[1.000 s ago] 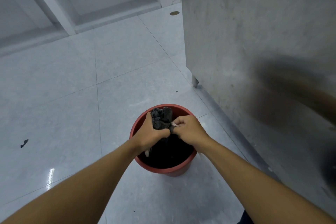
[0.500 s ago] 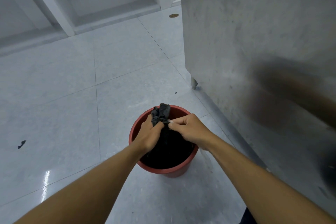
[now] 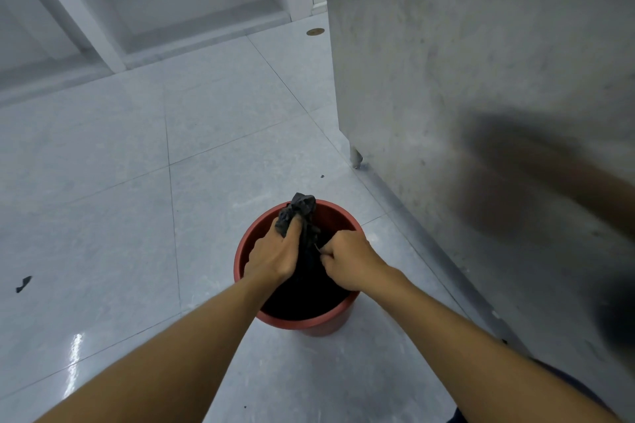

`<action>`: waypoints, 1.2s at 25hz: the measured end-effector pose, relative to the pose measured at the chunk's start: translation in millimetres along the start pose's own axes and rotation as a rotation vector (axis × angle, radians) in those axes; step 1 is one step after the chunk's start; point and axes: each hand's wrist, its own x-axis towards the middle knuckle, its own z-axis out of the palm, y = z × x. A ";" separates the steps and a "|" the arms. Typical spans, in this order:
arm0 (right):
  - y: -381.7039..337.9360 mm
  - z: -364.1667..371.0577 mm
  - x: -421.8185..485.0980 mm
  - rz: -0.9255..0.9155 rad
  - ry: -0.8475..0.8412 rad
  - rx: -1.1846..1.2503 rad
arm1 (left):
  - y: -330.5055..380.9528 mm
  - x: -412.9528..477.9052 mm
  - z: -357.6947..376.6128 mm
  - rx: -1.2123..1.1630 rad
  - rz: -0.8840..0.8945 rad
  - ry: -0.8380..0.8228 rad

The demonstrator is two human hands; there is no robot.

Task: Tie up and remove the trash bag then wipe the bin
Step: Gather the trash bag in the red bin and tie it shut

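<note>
Grey tiles (image 3: pixel 120 182) under red bin (image 3: pixel 302 321) (steel cabinet (image 3: pixel 446 79) beside); left hand (image 3: pixel 275 254), right hand (image 3: pixel 347 261) grip trash bag (image 3: pixel 302 209)

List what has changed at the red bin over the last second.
The left hand slid up the gathered neck of the black plastic trash bag, and the right hand drew back toward the person, so the hands parted. Both still grip the bag; the round red plastic bin has not moved.

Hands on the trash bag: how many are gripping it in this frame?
2. The left hand clutches the gathered top of the trash bag over the bin; the right hand pinches it just beside.
</note>
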 end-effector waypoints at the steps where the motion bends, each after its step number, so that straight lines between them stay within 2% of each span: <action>1: 0.1 0.3 0.4 0.017 -0.030 0.060 | 0.8 -0.1 0.5 -0.016 -0.030 -0.006; 3: -0.2 1.3 1.6 0.043 -0.033 0.197 | 2.5 -0.5 0.1 -0.090 -0.086 -0.039; 7: -6.6 6.1 1.7 0.102 0.066 0.465 | 6.5 1.7 -0.5 -0.345 -0.167 -0.077; 11: -8.0 9.9 5.1 0.147 0.105 0.606 | 8.0 -0.2 -6.2 -0.586 -0.053 -0.201; 13: -7.7 10.0 5.1 0.157 0.112 0.639 | 5.2 -0.3 -8.8 -0.519 0.033 -0.241; 15: -7.6 9.3 4.5 0.150 0.114 0.651 | 1.3 -0.8 -9.5 -0.428 0.068 -0.201; 21: -5.0 4.1 3.4 0.126 0.029 0.690 | 3.1 3.6 -7.0 -0.232 -0.017 0.059; 24: -2.1 1.4 2.3 0.144 0.000 0.659 | 11.7 3.3 -8.2 -0.177 -0.050 0.118; 26: -0.8 2.1 1.7 0.161 0.006 0.645 | 16.1 3.5 -7.3 -0.234 -0.062 0.066; 30: -0.8 4.4 4.7 0.169 0.051 0.775 | 25.5 -2.6 -5.4 -0.504 -0.167 -0.195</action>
